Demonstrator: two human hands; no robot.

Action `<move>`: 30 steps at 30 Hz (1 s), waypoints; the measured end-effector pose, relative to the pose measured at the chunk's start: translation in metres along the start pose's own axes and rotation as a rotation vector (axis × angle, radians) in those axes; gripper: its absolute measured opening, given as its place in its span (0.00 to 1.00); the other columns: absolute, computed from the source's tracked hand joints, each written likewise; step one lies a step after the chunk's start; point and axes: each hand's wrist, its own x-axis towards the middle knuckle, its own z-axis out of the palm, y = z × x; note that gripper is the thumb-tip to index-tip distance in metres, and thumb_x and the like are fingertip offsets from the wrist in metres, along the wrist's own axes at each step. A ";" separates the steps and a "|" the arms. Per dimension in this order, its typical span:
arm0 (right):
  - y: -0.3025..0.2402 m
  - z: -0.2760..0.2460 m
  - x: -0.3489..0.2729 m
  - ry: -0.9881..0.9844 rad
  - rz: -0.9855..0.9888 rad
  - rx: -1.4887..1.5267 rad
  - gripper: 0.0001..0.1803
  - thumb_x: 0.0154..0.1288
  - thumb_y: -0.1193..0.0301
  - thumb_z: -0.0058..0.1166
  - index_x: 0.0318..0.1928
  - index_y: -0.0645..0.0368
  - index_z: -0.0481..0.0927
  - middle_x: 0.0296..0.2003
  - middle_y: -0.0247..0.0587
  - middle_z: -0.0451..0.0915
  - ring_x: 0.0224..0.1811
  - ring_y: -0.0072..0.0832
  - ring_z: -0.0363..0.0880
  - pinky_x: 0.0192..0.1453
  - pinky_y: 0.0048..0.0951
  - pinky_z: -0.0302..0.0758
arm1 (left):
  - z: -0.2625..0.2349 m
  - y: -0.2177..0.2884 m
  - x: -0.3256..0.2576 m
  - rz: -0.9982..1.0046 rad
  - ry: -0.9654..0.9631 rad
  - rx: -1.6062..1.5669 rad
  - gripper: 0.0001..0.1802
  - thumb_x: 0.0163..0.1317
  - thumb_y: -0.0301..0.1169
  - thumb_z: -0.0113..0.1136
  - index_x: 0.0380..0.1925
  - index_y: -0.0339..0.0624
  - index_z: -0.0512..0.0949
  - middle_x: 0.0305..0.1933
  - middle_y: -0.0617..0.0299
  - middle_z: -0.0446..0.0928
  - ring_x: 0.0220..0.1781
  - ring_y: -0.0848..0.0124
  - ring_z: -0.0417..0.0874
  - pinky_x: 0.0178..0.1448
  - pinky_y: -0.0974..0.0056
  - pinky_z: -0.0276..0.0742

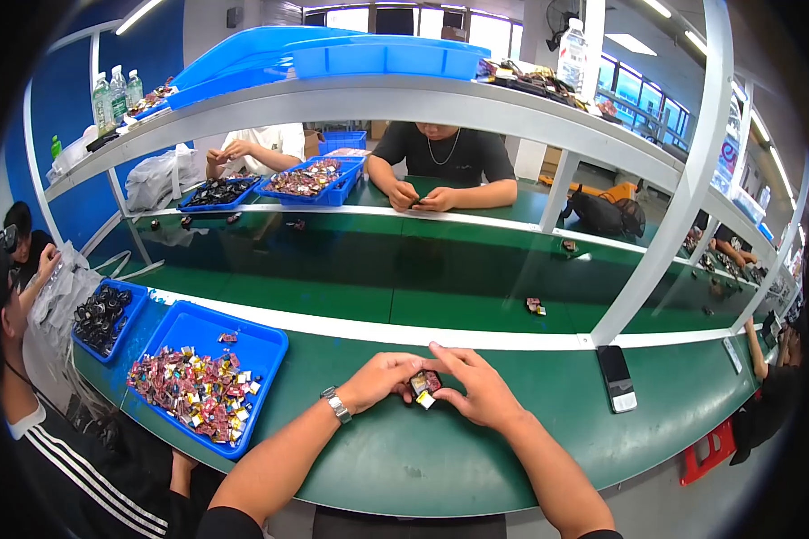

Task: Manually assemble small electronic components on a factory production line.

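The small part (425, 386) — dark, with red and yellow bits — sits pinched between both sets of fingertips, just above the green bench (404, 458). The left hand (382, 379) curls round its near side, the right hand (476, 388) closes over its far side; both are grasping it. I judge a slip likely if either thumb eases, since the grip is on edges only, and the part could skid toward the belt (333, 287) beyond the fingers. Left of the fingers lies a blue tray (265, 346) of similar pieces. Beyond, a stray piece (535, 306) rests. What the fingers cover — the part's shape — I cannot make out.
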 end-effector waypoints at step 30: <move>0.021 0.037 0.004 0.250 -0.074 0.041 0.03 0.57 0.73 0.61 0.32 0.57 0.80 0.35 0.41 0.74 0.44 0.39 0.76 0.51 0.37 0.76 | 0.018 -0.012 -0.015 0.090 0.356 -0.059 0.16 0.73 0.25 0.52 0.59 0.33 0.71 0.50 0.50 0.81 0.48 0.63 0.87 0.53 0.58 0.89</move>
